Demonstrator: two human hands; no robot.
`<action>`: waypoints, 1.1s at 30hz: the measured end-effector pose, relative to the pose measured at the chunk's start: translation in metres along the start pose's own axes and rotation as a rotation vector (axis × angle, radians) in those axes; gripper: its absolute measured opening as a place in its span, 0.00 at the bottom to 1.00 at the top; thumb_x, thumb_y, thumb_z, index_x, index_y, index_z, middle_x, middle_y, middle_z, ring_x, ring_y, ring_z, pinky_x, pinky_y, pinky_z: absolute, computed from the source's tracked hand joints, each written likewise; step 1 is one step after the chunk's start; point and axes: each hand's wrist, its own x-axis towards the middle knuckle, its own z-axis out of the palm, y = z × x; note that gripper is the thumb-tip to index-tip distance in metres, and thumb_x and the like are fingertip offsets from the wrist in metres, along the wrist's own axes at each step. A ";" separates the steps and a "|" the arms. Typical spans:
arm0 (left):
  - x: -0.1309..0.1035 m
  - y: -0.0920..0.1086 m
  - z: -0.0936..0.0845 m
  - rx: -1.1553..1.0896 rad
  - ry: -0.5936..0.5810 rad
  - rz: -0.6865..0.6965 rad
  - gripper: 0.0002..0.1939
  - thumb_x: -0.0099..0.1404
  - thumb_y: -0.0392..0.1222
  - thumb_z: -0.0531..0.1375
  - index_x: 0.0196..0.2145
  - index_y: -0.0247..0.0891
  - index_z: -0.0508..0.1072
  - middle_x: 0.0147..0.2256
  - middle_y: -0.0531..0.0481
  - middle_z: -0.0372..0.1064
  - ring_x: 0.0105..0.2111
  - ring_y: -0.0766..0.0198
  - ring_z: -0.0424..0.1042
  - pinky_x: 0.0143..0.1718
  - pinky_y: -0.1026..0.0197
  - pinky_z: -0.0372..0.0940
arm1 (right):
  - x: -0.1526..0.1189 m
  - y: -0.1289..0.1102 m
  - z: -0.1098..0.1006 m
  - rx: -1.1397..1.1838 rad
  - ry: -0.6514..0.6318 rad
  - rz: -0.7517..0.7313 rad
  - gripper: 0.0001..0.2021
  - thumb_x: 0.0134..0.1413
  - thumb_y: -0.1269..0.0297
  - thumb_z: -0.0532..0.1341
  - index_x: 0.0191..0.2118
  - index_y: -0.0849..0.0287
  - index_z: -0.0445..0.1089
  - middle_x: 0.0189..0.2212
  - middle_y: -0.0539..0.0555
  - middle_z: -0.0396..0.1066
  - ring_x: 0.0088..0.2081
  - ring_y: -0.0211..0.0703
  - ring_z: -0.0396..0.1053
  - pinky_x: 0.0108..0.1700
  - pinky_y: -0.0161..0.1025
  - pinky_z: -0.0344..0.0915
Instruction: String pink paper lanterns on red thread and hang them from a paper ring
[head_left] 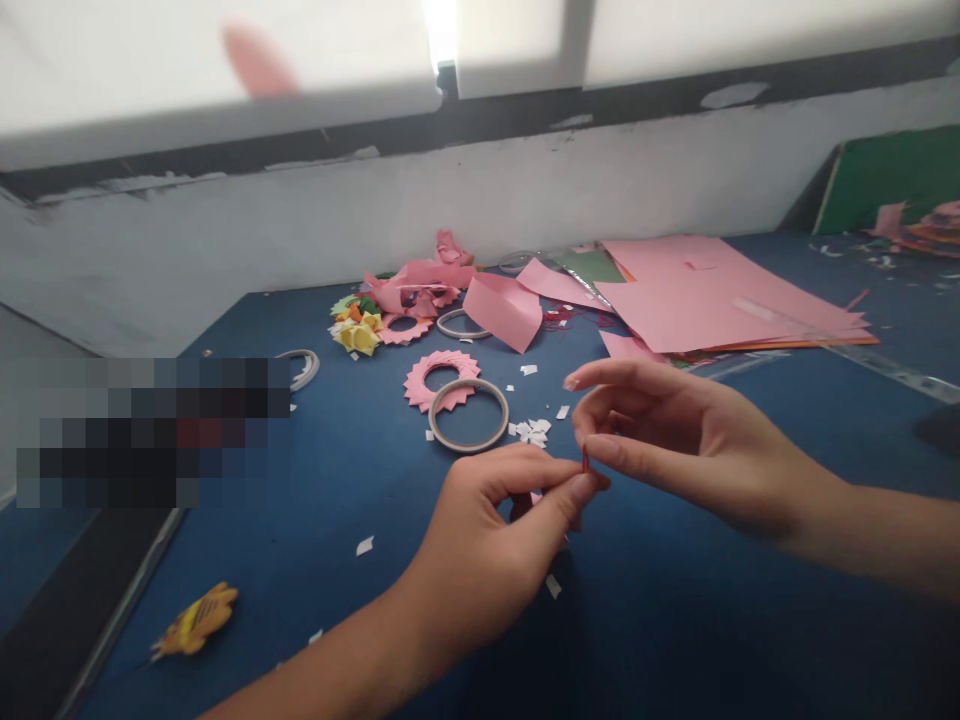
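Observation:
My left hand (517,510) is closed in a pinch over the middle of the table, holding a short dark red thread (586,459). Bits of something pink show below its fingers, mostly hidden by the hand. Just above, my right hand (667,430) pinches the upper end of the thread between thumb and fingertips; its index finger is raised. Beyond my hands, a grey tape roll (469,446) leans over the edge of a folded pink paper ring (415,382). Small white paper scraps (534,432) lie beside the roll.
Pink paper sheets (697,290) are stacked at the back right, with a clear ruler (892,372) across them. Folded paper flowers (356,332) and another tape roll (304,372) lie at the back left. A yellow-orange trinket (196,620) sits near left. A wall stands behind the table.

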 end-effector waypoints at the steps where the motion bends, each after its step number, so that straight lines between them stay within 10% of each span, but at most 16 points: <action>1: 0.000 0.000 0.000 0.004 -0.008 -0.008 0.15 0.62 0.39 0.58 0.19 0.34 0.74 0.20 0.49 0.67 0.23 0.65 0.67 0.27 0.62 0.60 | 0.000 -0.001 0.000 -0.019 -0.002 -0.010 0.13 0.57 0.64 0.62 0.48 0.56 0.63 0.28 0.47 0.66 0.30 0.34 0.66 0.32 0.33 0.65; 33: -0.003 -0.002 0.001 0.029 0.087 0.002 0.11 0.62 0.41 0.57 0.27 0.34 0.75 0.22 0.49 0.67 0.24 0.64 0.66 0.29 0.61 0.62 | -0.004 -0.001 0.000 -0.272 0.082 -0.094 0.15 0.55 0.61 0.63 0.48 0.51 0.64 0.30 0.47 0.71 0.35 0.38 0.69 0.38 0.38 0.65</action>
